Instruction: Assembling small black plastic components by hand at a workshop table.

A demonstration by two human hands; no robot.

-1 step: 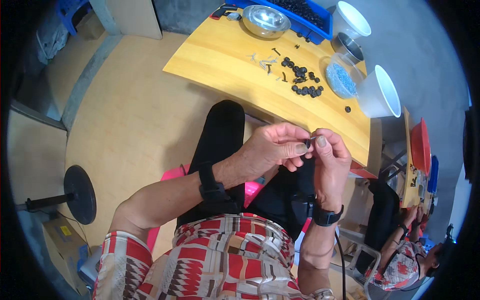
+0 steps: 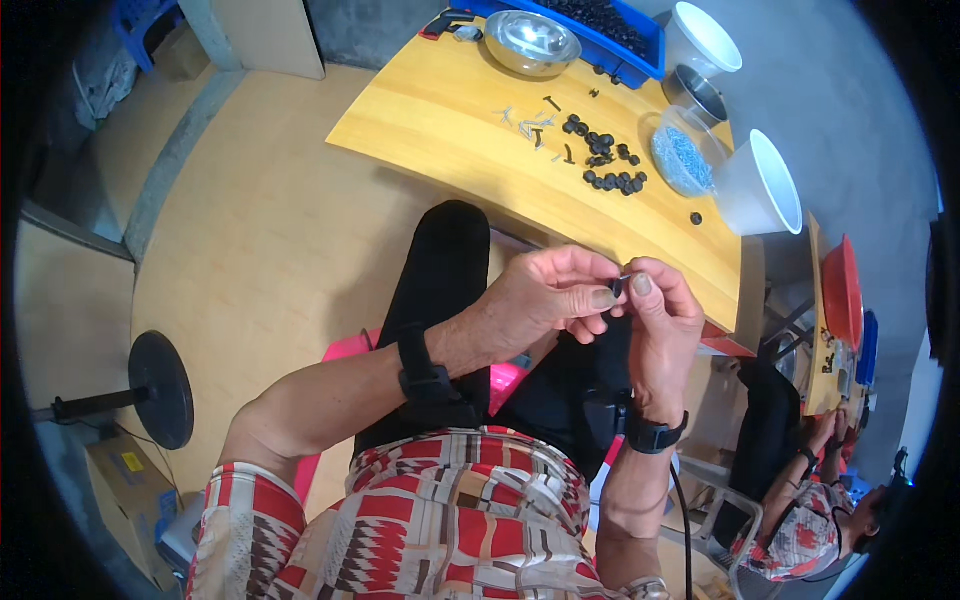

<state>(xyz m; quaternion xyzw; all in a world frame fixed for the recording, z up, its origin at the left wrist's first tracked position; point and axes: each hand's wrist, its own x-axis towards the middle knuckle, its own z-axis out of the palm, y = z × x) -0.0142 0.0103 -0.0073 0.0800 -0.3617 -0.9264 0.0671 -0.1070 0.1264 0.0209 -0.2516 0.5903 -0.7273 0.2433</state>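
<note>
My left hand (image 2: 560,295) pinches a small black round cap (image 2: 616,287) between thumb and fingers, above my lap near the table's front edge. Against it, my right hand (image 2: 665,305) is closed with thumb and forefinger on a thin metal pin, mostly hidden by the fingertips. The fingertips of both hands nearly meet at the cap. On the wooden table (image 2: 430,110) beyond lie a cluster of black round caps (image 2: 615,182), loose silvery pins (image 2: 530,127) and several black pieces with stems (image 2: 569,154).
A clear tub of bluish pins (image 2: 683,158), a white bucket (image 2: 760,185) and another white tub (image 2: 705,40) line the table's right side. At the back are a steel bowl (image 2: 532,43) and a blue crate of black parts (image 2: 640,62). A co-worker (image 2: 800,520) sits at right.
</note>
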